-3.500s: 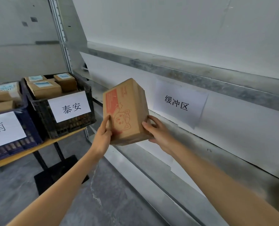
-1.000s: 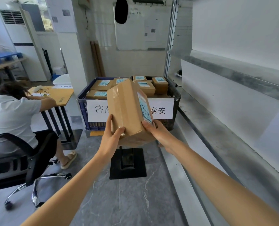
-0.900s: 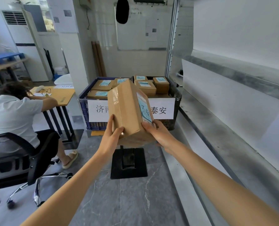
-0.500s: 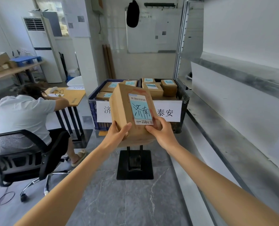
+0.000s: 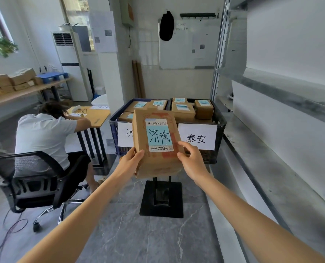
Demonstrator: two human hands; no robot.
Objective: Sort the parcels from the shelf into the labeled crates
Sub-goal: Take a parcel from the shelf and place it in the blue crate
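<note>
"While the parcel (image 5: 158,164) hangs upright in front of the two crates, clear of both, what holds it?" (Student)

"Left hand (image 5: 129,164) and right hand (image 5: 193,162), each clamped on a lower side edge, digits lapping onto the labelled face." (Instructor)

"How should it handle?" (Student)

"Probably light and stiff: a cardboard box, carried at arm's length. Cardboard gives friction, so grip the side walls or underneath, not the label (image 5: 158,137). Its first character matches the sign on the blue crate (image 5: 113,130), left of the black crate (image 5: 219,126)." (Instructor)
</note>
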